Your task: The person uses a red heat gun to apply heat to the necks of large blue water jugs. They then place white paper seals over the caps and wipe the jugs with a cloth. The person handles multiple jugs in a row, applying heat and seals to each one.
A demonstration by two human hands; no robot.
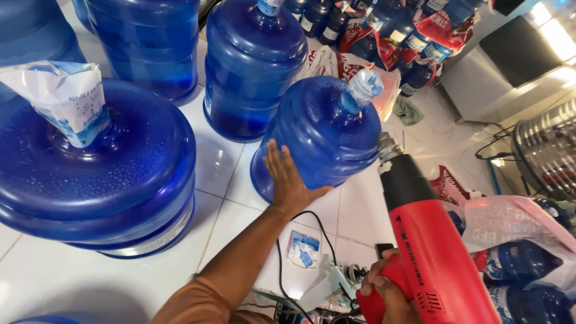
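- Left hand [289, 180] flat, fingers spread, touching tilted blue plastic water jug [318, 135].
- Right hand [387, 292] fingers clamped on red heat gun [429, 240], nozzle near jug's sleeved cap [362, 90].

Blue water jug [318, 135]: translucent, tilted on white tiled floor, neck sleeved in clear film; red heat gun [429, 240]: nozzle beside the neck.
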